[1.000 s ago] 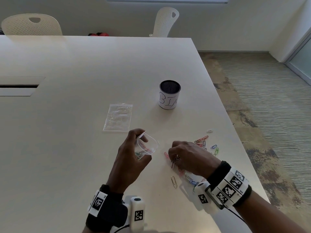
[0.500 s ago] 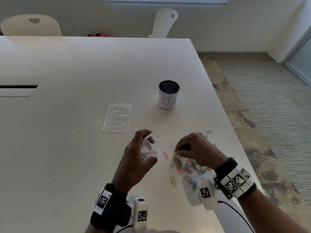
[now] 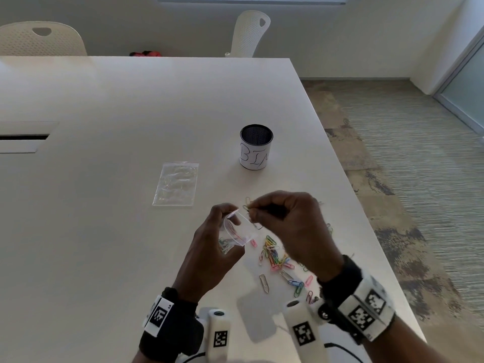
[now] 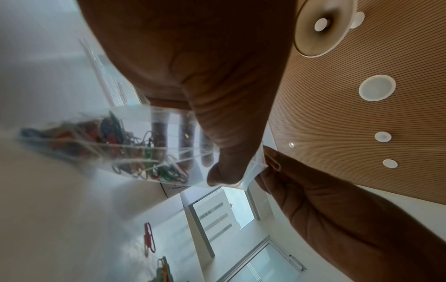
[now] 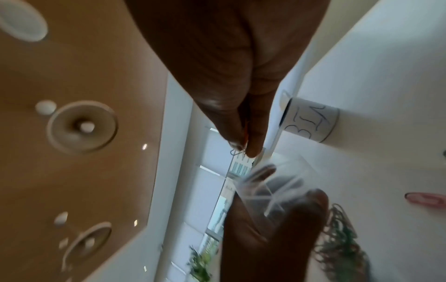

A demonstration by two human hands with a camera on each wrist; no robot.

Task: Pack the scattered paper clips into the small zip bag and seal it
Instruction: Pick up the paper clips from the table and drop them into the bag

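- Spreading across the frame, the white table [image 3: 110,106] carries a loose pile of paper clips [image 3: 276,256] at lower centre, a spare flat bag [image 3: 176,183] left of centre and a black mesh cup [image 3: 256,146] above.
- Lifted off that pile since half a second ago, the right hand [image 3: 285,226] now sits at centre frame, fingers pinching a few clips [image 3: 247,206] just at the bag's mouth.
- Gripped by the left hand [image 3: 212,247], the small zip bag [image 3: 237,229] stays open and part-filled; another batch looks about to drop in, with many clips left and sealing far off.
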